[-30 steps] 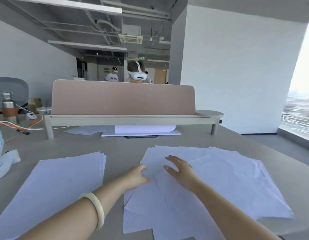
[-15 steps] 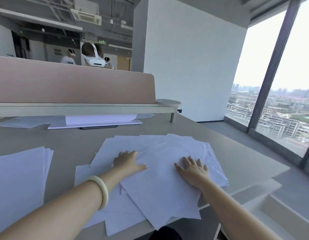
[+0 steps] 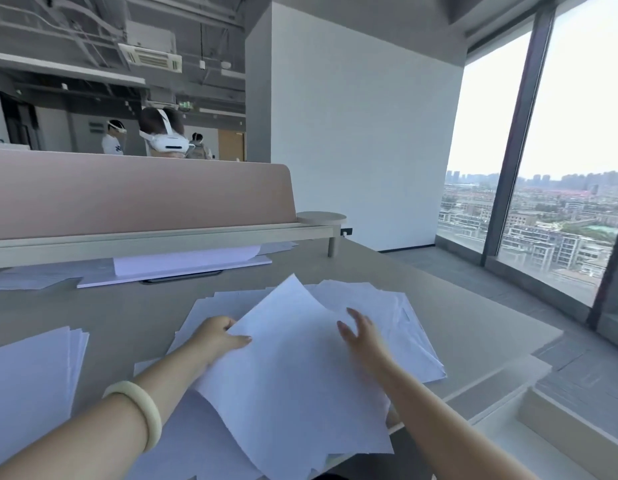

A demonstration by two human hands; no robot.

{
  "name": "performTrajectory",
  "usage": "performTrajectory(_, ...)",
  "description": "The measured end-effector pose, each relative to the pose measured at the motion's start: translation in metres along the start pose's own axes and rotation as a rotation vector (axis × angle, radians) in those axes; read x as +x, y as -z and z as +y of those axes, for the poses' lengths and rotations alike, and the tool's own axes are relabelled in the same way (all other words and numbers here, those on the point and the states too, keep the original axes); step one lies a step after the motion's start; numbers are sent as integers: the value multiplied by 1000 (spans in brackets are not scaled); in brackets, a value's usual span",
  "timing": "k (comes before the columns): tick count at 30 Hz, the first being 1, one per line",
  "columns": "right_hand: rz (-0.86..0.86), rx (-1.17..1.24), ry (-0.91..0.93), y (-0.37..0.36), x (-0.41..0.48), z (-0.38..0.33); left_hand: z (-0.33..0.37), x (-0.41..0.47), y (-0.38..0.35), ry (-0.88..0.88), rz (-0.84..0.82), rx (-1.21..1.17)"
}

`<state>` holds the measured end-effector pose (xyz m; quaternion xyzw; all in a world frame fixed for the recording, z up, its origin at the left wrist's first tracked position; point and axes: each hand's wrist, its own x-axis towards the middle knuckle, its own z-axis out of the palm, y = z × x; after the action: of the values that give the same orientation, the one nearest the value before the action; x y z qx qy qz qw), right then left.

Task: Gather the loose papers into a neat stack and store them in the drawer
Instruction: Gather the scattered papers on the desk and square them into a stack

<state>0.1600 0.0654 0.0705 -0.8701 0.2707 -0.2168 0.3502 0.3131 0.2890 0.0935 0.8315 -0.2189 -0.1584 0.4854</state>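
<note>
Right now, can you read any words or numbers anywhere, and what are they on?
No text here can be read.
Green sign up by the ceiling: too small to read.
Dark print on the white T-shirt of the person at the back: blurred.
Loose papers: the sides that show look blank.

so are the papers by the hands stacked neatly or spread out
Spread out: the loose papers lie fanned at mixed angles, edges uneven, and the left hand grips one sheet's edge.
</note>
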Motion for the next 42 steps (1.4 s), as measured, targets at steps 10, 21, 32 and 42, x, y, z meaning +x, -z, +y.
performTrajectory(10,163,598,-545,53,58,31,-42,15,35,135,223,-46)
performTrajectory(21,-114,309,-371,14,57,-11,-43,7,48,152,409,43)
performTrajectory(32,-250,452,-451,-12,56,-21,-54,5,52,200,379,-1)
performTrajectory(42,-71,755,-345,-4,49,-15,-50,2,44,163,428,-445)
